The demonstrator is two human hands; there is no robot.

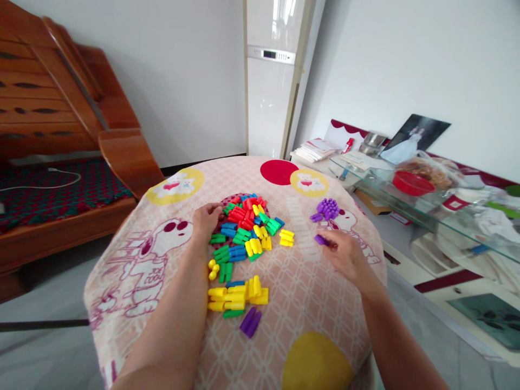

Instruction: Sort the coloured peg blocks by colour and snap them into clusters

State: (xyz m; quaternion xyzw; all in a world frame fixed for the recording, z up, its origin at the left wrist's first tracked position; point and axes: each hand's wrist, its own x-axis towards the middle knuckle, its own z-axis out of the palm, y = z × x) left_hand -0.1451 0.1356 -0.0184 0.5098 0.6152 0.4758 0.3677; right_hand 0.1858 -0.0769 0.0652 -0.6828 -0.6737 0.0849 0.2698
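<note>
A heap of small plastic building pieces (246,225) in red, blue, green and yellow lies in the middle of a cloth-covered table (309,303). My left hand (205,219) rests at the heap's left edge, fingers curled onto the pieces. My right hand (343,254) is closed in a pinch on a purple piece (320,239), just below a separate small group of purple pieces (327,208). Nearer me lie a yellow cluster (235,295) and a purple pair (250,322).
A wooden bench (60,151) with a dark cushion stands at the left. A tall white appliance (272,76) stands at the back. On the right, a glass-topped stand (426,206) holds a red bowl (412,183), papers and clutter.
</note>
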